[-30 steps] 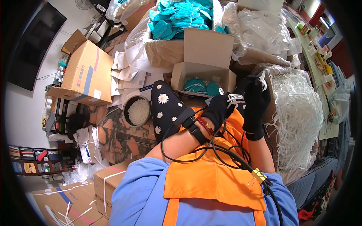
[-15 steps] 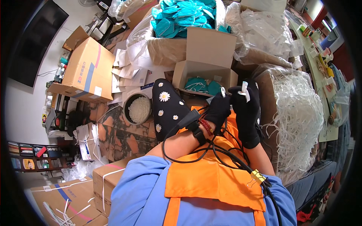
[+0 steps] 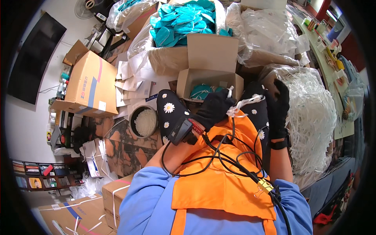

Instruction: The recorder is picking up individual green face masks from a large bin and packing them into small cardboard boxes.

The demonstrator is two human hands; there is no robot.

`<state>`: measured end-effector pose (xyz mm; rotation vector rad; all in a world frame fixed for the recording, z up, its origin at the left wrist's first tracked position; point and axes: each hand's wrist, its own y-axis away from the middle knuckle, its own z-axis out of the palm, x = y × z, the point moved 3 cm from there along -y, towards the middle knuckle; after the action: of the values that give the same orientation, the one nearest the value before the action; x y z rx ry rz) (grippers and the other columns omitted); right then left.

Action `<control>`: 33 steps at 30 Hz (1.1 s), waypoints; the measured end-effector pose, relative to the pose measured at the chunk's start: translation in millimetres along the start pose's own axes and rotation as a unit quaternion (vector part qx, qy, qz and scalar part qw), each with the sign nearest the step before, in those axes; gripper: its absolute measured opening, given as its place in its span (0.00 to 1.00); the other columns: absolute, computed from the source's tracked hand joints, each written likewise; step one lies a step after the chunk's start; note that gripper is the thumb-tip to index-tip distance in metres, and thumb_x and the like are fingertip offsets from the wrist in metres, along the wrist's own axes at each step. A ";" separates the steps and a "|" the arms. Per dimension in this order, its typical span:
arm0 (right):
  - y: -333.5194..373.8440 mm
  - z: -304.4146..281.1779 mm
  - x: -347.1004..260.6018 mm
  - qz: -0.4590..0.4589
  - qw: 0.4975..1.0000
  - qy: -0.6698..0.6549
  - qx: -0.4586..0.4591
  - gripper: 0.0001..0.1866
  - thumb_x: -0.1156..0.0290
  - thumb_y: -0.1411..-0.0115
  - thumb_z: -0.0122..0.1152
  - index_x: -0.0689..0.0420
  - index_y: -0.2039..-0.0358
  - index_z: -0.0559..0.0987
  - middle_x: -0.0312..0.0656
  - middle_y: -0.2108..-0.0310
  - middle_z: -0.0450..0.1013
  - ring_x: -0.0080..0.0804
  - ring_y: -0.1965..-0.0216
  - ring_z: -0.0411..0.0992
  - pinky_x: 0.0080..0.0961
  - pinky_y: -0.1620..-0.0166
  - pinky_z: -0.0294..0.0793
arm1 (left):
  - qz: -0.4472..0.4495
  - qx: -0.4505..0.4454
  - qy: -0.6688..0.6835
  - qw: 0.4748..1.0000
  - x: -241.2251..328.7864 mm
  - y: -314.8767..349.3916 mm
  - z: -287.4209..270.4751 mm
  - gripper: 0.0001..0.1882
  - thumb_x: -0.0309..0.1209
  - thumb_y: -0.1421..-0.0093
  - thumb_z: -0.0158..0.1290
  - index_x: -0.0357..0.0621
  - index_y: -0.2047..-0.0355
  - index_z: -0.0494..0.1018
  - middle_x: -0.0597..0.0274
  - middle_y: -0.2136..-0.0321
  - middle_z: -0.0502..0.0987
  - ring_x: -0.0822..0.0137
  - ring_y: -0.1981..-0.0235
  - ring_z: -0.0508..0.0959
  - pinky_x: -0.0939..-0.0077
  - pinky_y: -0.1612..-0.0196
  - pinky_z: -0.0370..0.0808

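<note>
- Left hand (image 3: pixel 214 108), black-gloved, in the head view: its fingers are drawn together and look clamped on a bundle of white straps (image 3: pixel 246 103).
- Right hand (image 3: pixel 278 110), also gloved: fingers apart, beside the plastic-lined box of white strands (image 3: pixel 309 121). Whether it touches the bundle's far end, I cannot tell.
- Progress, as a judgement: part-way. A few turquoise pieces (image 3: pixel 200 91) with white straps lie inside the small carton (image 3: pixel 213 53), whose lid stands raised; a large turquoise heap (image 3: pixel 186 21) fills the lined box beyond, and plenty of loose strands lie on the right, so much looks left.
- Position: the strap bundle reaches from the left fingers toward the right hand, above the orange apron (image 3: pixel 219 188). The small carton sits just beyond the left hand, which partly hides its near edge.
</note>
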<state>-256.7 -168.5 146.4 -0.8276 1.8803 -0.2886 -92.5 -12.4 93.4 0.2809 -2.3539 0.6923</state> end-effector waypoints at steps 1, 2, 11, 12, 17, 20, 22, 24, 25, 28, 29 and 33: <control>-5.9 0.5 -21.8 -0.012 0.997 -0.057 -0.047 0.25 0.73 0.49 0.67 0.59 0.50 0.72 0.41 0.56 0.73 0.34 0.54 0.72 0.28 0.50 0.70 | 0.024 -0.028 -0.029 0.999 2.5 -1.5 -1.4 0.12 0.37 0.44 0.55 0.38 0.71 0.73 0.48 0.78 0.75 0.49 0.75 0.77 0.62 0.71 0.72; -10.3 3.5 -40.4 -0.021 0.989 -0.113 -0.092 0.25 0.73 0.49 0.67 0.59 0.49 0.72 0.40 0.57 0.74 0.33 0.54 0.72 0.27 0.51 0.70 | 0.048 -0.058 -0.057 0.996 9.6 -3.3 -2.0 0.12 0.36 0.44 0.55 0.38 0.71 0.74 0.48 0.78 0.75 0.49 0.75 0.77 0.61 0.71 0.72; 17.0 43.1 -52.8 0.161 0.862 -0.340 -0.341 0.13 0.76 0.44 0.61 0.59 0.57 0.78 0.38 0.64 0.77 0.18 0.65 0.72 0.17 0.59 0.72 | -0.012 -0.124 0.026 0.992 49.0 -17.3 -32.3 0.11 0.34 0.43 0.56 0.39 0.66 0.76 0.50 0.73 0.78 0.53 0.70 0.79 0.67 0.68 0.74; 20.6 45.1 -43.5 0.149 0.886 -0.305 -0.314 0.11 0.77 0.44 0.61 0.60 0.60 0.79 0.38 0.66 0.77 0.19 0.66 0.72 0.17 0.60 0.72 | -0.016 -0.114 0.060 0.992 52.1 -16.7 -31.7 0.11 0.34 0.43 0.56 0.39 0.66 0.76 0.51 0.74 0.78 0.53 0.71 0.79 0.68 0.69 0.73; 10.3 32.2 -31.5 0.005 0.947 -0.179 -0.266 0.04 0.78 0.46 0.60 0.61 0.69 0.80 0.39 0.72 0.76 0.22 0.72 0.72 0.19 0.67 0.71 | -0.033 -0.113 0.032 0.993 45.7 -14.1 -31.7 0.10 0.33 0.42 0.56 0.37 0.66 0.76 0.52 0.75 0.78 0.59 0.74 0.78 0.71 0.70 0.72; 1.3 16.9 -24.4 0.085 0.928 -0.217 -0.292 0.04 0.79 0.47 0.61 0.61 0.69 0.80 0.41 0.73 0.76 0.25 0.73 0.73 0.22 0.68 0.71 | 0.045 -0.120 0.062 0.990 33.0 -13.8 -38.1 0.10 0.32 0.42 0.55 0.37 0.66 0.76 0.56 0.74 0.78 0.68 0.74 0.77 0.75 0.69 0.71; -0.9 7.8 -13.1 0.218 0.899 -0.267 -0.271 0.06 0.79 0.48 0.61 0.61 0.67 0.80 0.43 0.73 0.76 0.28 0.72 0.74 0.24 0.67 0.72 | -0.099 -0.126 0.199 0.967 17.5 -12.1 -38.0 0.10 0.35 0.41 0.54 0.41 0.66 0.77 0.57 0.72 0.79 0.62 0.72 0.78 0.75 0.68 0.73; -6.4 1.2 16.2 0.095 0.943 -0.056 -0.314 0.10 0.79 0.48 0.61 0.61 0.63 0.79 0.43 0.68 0.76 0.29 0.68 0.75 0.25 0.64 0.73 | -0.120 -0.126 0.263 0.949 12.6 -12.7 -39.1 0.12 0.37 0.41 0.53 0.42 0.65 0.77 0.55 0.70 0.79 0.59 0.71 0.79 0.74 0.67 0.74; -10.2 1.9 20.7 0.032 0.943 0.051 -0.327 0.11 0.79 0.48 0.62 0.60 0.61 0.79 0.43 0.66 0.77 0.30 0.65 0.75 0.26 0.62 0.73 | -0.093 -0.132 0.197 0.967 11.8 -15.8 -41.1 0.11 0.36 0.41 0.54 0.40 0.65 0.77 0.56 0.71 0.79 0.64 0.71 0.78 0.75 0.66 0.74; -24.7 -9.9 1.1 -0.097 0.973 -0.004 -0.210 0.24 0.78 0.50 0.64 0.59 0.50 0.74 0.42 0.56 0.75 0.30 0.55 0.73 0.28 0.55 0.73 | -0.012 -0.144 0.066 0.987 22.4 -28.6 -43.3 0.11 0.32 0.42 0.56 0.36 0.64 0.76 0.57 0.72 0.79 0.72 0.71 0.77 0.76 0.65 0.73; -27.8 -6.0 -10.6 -0.043 0.955 -0.174 -0.238 0.27 0.78 0.50 0.65 0.59 0.48 0.72 0.42 0.53 0.74 0.30 0.53 0.71 0.28 0.54 0.72 | 0.011 -0.145 0.070 0.987 35.0 -33.9 -43.8 0.10 0.31 0.42 0.57 0.36 0.64 0.76 0.56 0.72 0.79 0.69 0.71 0.78 0.75 0.65 0.73; -14.3 37.9 -74.5 0.116 0.774 -0.495 -0.378 0.34 0.74 0.50 0.66 0.60 0.41 0.66 0.40 0.48 0.70 0.27 0.47 0.66 0.25 0.51 0.71 | 0.134 -0.186 -0.048 0.972 66.8 -34.7 -51.9 0.09 0.28 0.46 0.56 0.38 0.66 0.75 0.50 0.73 0.77 0.53 0.69 0.79 0.68 0.64 0.75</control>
<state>-199.2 -123.9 189.9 -0.9638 0.9874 0.9737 -102.7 -14.3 184.2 -0.1746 -2.5820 0.3490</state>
